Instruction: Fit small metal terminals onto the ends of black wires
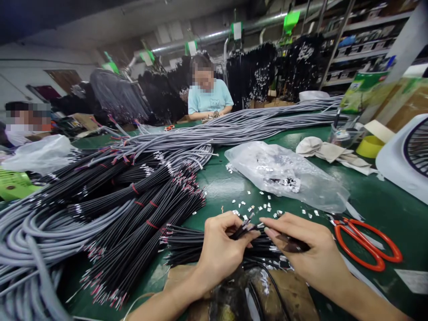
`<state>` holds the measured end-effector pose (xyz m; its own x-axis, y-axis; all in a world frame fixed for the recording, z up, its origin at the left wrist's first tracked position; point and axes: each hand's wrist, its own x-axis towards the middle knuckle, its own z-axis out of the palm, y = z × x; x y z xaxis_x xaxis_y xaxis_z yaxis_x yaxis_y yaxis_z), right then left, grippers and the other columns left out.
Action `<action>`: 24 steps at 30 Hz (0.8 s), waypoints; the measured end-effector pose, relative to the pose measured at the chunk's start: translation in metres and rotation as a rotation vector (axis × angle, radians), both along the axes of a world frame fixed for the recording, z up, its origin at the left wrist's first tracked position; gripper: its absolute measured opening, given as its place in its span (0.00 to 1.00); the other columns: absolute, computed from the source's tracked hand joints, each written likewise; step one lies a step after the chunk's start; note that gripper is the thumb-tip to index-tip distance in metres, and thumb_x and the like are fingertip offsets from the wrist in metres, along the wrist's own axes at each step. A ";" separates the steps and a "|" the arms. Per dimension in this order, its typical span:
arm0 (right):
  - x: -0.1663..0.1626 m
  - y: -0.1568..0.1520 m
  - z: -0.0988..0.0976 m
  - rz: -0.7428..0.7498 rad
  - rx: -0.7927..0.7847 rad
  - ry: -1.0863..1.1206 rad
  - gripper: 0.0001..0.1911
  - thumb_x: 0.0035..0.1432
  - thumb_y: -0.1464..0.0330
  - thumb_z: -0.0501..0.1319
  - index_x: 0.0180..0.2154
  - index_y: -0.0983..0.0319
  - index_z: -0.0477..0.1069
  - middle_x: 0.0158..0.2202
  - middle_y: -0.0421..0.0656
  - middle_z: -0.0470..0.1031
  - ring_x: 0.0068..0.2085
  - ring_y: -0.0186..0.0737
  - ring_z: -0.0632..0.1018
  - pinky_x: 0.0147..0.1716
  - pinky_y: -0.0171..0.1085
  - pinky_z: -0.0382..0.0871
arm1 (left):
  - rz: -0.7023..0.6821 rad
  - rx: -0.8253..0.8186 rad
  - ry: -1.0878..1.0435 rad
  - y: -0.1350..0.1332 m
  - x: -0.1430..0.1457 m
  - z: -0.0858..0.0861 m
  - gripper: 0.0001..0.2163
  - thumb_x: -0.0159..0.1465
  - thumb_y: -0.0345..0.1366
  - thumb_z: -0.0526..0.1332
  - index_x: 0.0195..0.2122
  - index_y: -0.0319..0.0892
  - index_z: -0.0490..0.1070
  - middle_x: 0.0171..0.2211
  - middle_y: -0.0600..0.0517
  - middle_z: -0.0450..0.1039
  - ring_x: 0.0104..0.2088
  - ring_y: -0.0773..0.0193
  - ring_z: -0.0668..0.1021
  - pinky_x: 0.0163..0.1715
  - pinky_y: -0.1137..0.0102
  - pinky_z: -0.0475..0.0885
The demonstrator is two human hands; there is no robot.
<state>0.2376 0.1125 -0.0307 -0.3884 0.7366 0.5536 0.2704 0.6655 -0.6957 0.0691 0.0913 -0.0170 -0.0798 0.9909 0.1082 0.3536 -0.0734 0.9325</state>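
Note:
My left hand point(219, 247) is closed in a pinch around the end of a thin black cable point(244, 228), held just above the green table point(374, 209). My right hand point(307, 252) is closed too, its fingertips meeting the same cable end from the right; whether it holds a small part I cannot make out. Under both hands lies a bundle of short black cables point(187, 245). Small silver metal pieces point(259, 208) are scattered on the table just beyond my fingers.
Orange-handled scissors point(366, 245) lie at the right. A clear plastic bag point(284, 174) holds more metal pieces. Bundles of black wires point(133, 209) and grey cables point(234, 129) cover the left and middle. A white fan point(408, 156) stands far right. A person in a blue shirt point(209, 96) sits opposite.

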 end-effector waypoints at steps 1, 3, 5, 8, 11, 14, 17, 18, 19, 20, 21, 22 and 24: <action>0.000 0.000 0.000 0.002 0.008 -0.003 0.15 0.55 0.77 0.57 0.43 0.59 0.72 0.26 0.39 0.69 0.25 0.30 0.70 0.23 0.29 0.65 | 0.008 0.001 0.001 0.000 0.000 0.000 0.12 0.50 0.35 0.64 0.15 0.38 0.64 0.17 0.54 0.65 0.18 0.70 0.68 0.18 0.76 0.61; -0.001 -0.001 -0.001 0.008 0.031 -0.006 0.16 0.54 0.78 0.56 0.43 0.60 0.72 0.27 0.40 0.70 0.26 0.30 0.71 0.25 0.29 0.66 | 0.021 -0.028 -0.002 0.000 0.001 -0.001 0.13 0.50 0.37 0.64 0.14 0.38 0.63 0.15 0.55 0.63 0.16 0.71 0.66 0.17 0.75 0.59; -0.002 -0.001 -0.001 0.020 0.055 -0.001 0.16 0.54 0.78 0.56 0.44 0.60 0.71 0.28 0.40 0.70 0.27 0.31 0.72 0.26 0.30 0.66 | 0.029 -0.066 0.002 0.000 0.001 -0.003 0.15 0.50 0.38 0.64 0.14 0.39 0.60 0.13 0.57 0.60 0.15 0.71 0.64 0.15 0.75 0.57; -0.002 -0.003 0.000 0.036 0.087 0.003 0.16 0.55 0.78 0.56 0.44 0.60 0.71 0.27 0.40 0.70 0.25 0.31 0.71 0.24 0.30 0.65 | 0.041 -0.071 0.024 0.001 0.001 -0.006 0.15 0.51 0.39 0.63 0.15 0.39 0.59 0.13 0.58 0.57 0.15 0.72 0.62 0.15 0.75 0.55; -0.001 -0.003 0.003 -0.021 0.115 -0.092 0.14 0.55 0.75 0.57 0.45 0.61 0.70 0.26 0.40 0.70 0.25 0.32 0.71 0.24 0.31 0.65 | 0.054 -0.021 0.033 0.002 -0.001 -0.006 0.15 0.51 0.38 0.64 0.16 0.39 0.58 0.16 0.58 0.57 0.18 0.72 0.61 0.17 0.75 0.56; 0.003 -0.002 0.007 -0.197 0.231 -0.273 0.18 0.56 0.66 0.58 0.49 0.62 0.67 0.31 0.43 0.73 0.29 0.36 0.74 0.28 0.34 0.66 | 0.052 0.044 0.065 0.002 -0.001 -0.004 0.15 0.51 0.37 0.64 0.16 0.39 0.57 0.18 0.57 0.58 0.20 0.72 0.61 0.19 0.75 0.57; 0.006 -0.003 0.010 -0.348 0.411 -0.418 0.16 0.58 0.66 0.56 0.48 0.59 0.69 0.34 0.43 0.74 0.30 0.37 0.74 0.29 0.35 0.63 | 0.041 0.094 0.125 0.000 -0.001 -0.004 0.15 0.52 0.36 0.63 0.16 0.39 0.58 0.18 0.56 0.59 0.21 0.72 0.62 0.20 0.75 0.56; 0.007 -0.003 0.010 -0.368 0.462 -0.446 0.15 0.58 0.67 0.56 0.47 0.58 0.70 0.35 0.42 0.74 0.30 0.36 0.74 0.29 0.36 0.62 | 0.043 0.111 0.148 -0.001 -0.001 -0.004 0.14 0.53 0.36 0.63 0.16 0.39 0.59 0.18 0.56 0.60 0.21 0.72 0.62 0.20 0.75 0.56; 0.007 -0.004 0.010 -0.373 0.505 -0.468 0.14 0.57 0.68 0.57 0.46 0.58 0.70 0.35 0.42 0.75 0.31 0.36 0.74 0.30 0.36 0.61 | 0.048 0.127 0.171 -0.001 -0.001 -0.004 0.14 0.53 0.35 0.63 0.16 0.39 0.59 0.18 0.56 0.60 0.20 0.72 0.62 0.20 0.75 0.56; 0.008 -0.005 0.009 -0.372 0.540 -0.485 0.14 0.57 0.69 0.58 0.46 0.58 0.71 0.35 0.41 0.75 0.31 0.37 0.74 0.30 0.37 0.61 | 0.055 0.146 0.193 -0.002 -0.001 -0.004 0.14 0.53 0.34 0.62 0.16 0.39 0.59 0.18 0.57 0.59 0.20 0.72 0.62 0.20 0.75 0.56; 0.008 -0.006 0.009 -0.367 0.563 -0.503 0.14 0.57 0.70 0.58 0.46 0.58 0.71 0.36 0.41 0.76 0.32 0.38 0.74 0.30 0.38 0.60 | 0.061 0.162 0.215 -0.003 -0.002 -0.004 0.14 0.53 0.34 0.62 0.16 0.39 0.59 0.17 0.57 0.59 0.20 0.72 0.62 0.20 0.75 0.55; 0.008 -0.006 0.008 -0.362 0.578 -0.522 0.14 0.56 0.70 0.58 0.46 0.59 0.71 0.36 0.41 0.76 0.32 0.38 0.74 0.30 0.39 0.60 | 0.064 0.176 0.231 -0.003 -0.002 -0.004 0.13 0.53 0.33 0.62 0.16 0.39 0.59 0.17 0.57 0.59 0.20 0.72 0.62 0.20 0.75 0.55; 0.007 -0.007 0.008 -0.353 0.595 -0.557 0.14 0.56 0.71 0.58 0.45 0.60 0.71 0.36 0.42 0.77 0.31 0.39 0.74 0.29 0.40 0.59 | 0.057 0.194 0.246 -0.004 -0.002 -0.004 0.13 0.53 0.32 0.62 0.16 0.39 0.59 0.17 0.57 0.59 0.20 0.72 0.62 0.20 0.75 0.55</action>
